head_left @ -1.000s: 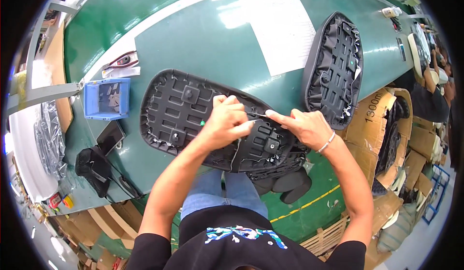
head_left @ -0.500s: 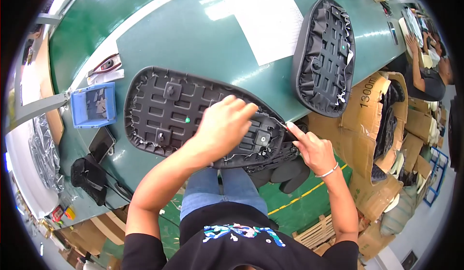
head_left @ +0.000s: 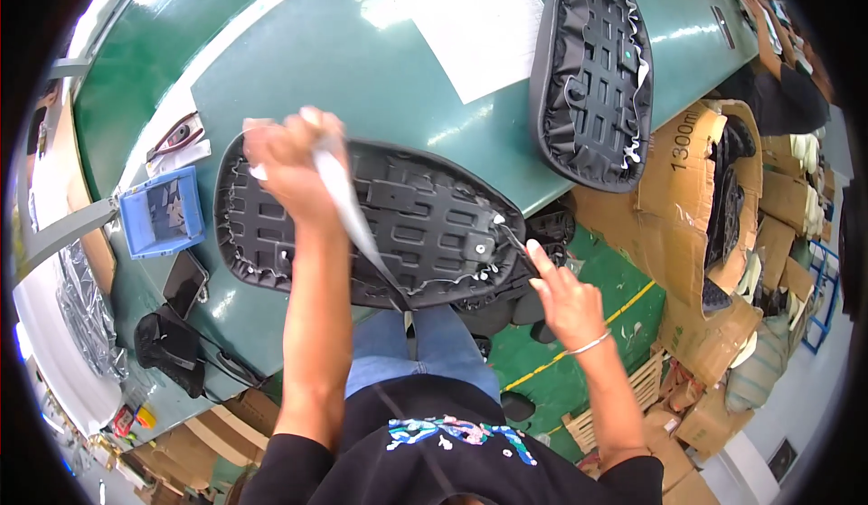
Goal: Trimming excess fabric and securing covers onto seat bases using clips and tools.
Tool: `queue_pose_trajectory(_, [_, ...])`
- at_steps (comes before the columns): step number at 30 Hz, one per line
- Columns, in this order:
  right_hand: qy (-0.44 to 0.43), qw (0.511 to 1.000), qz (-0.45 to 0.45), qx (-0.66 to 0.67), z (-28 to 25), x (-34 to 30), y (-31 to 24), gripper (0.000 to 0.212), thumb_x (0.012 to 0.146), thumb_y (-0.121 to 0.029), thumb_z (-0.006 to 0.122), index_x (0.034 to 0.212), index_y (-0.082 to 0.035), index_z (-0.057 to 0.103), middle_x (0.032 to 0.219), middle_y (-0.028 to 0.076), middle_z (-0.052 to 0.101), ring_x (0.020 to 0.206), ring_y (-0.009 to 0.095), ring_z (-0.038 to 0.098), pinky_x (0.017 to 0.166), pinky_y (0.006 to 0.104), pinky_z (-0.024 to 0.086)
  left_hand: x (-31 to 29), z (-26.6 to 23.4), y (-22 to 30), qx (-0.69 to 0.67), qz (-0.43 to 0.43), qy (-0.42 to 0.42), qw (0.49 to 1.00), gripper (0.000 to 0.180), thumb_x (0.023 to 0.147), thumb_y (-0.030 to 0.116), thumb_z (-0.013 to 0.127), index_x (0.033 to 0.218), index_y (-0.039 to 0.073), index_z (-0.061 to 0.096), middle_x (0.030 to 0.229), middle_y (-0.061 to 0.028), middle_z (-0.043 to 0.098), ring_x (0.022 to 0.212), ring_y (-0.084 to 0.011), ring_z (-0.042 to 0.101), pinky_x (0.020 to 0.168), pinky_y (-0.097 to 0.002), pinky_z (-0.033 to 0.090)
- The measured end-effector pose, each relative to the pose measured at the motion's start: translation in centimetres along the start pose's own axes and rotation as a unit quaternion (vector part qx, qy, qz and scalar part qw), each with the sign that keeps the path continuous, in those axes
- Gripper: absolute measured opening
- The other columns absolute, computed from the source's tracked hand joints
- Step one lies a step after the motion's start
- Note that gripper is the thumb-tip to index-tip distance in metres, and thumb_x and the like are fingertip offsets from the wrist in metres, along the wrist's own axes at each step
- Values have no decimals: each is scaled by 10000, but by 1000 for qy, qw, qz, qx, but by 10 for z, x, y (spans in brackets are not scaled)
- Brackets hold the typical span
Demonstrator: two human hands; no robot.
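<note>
A black padded seat [head_left: 380, 194] lies underside up on the green table, its slotted base showing and its cover edge folded over the rim. My left hand [head_left: 303, 166], blurred, is raised over the seat's wide left end. Closed, it grips a pale strip [head_left: 342, 188] that hangs down across the seat to the near rim. At the narrow right end my right hand [head_left: 571, 304] is closed round a thin dark tool [head_left: 512, 235]. The tool's tip touches or nearly touches the inner cover edge; its exact kind is unclear.
Another black seat [head_left: 597, 80] lies underside up at the far right, near a white paper sheet [head_left: 466, 26]. Left are a blue bin [head_left: 163, 214], pliers [head_left: 176, 134], a phone [head_left: 185, 284] and a black pouch [head_left: 170, 347]. Cardboard boxes [head_left: 674, 175] stand right; a co-worker [head_left: 782, 98] sits beyond.
My left hand has swung left and up from the seat's middle, with the pale strip now stretched out below it. My right hand stays by the narrow end. The whole view has shifted slightly.
</note>
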State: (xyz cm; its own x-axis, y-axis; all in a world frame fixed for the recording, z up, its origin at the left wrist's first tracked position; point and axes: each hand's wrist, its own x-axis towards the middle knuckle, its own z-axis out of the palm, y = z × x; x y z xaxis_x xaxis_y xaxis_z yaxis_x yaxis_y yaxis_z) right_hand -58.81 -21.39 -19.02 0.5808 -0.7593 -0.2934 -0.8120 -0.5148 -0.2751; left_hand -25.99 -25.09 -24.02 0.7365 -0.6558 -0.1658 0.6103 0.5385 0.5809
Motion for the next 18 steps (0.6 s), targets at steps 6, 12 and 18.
queue_pose_trajectory(6, [140, 903, 234, 333, 41, -16, -47, 412, 880, -149, 636, 1251, -19, 515, 1012, 193, 665, 856, 295, 671, 716, 374, 509, -44, -10, 35, 252, -162, -425, 854, 398, 895, 366, 617, 653, 54, 571, 691, -61, 556, 699, -248, 525, 679, -356, 439])
queue_pose_trajectory(12, [198, 743, 288, 571, 75, 20, -26, 430, 821, -169, 726, 1161, 3, 527, 973, 13, 559, 881, 102, 519, 819, 259, 438, -2, -1, 106, 676, 178, -275, 660, 458, 810, 316, 721, 1151, 34, 603, 1152, -149, 633, 1127, -277, 559, 939, -406, 412])
queue_pose_trajectory(18, [293, 780, 139, 535, 3, 132, -20, 286, 896, -161, 633, 1123, -19, 533, 978, 29, 569, 831, 81, 524, 720, 232, 447, 78, -97, 150, 595, -267, 5, 758, 496, 913, 395, 597, 1162, -34, 594, 996, -83, 663, 910, -179, 607, 822, -332, 489])
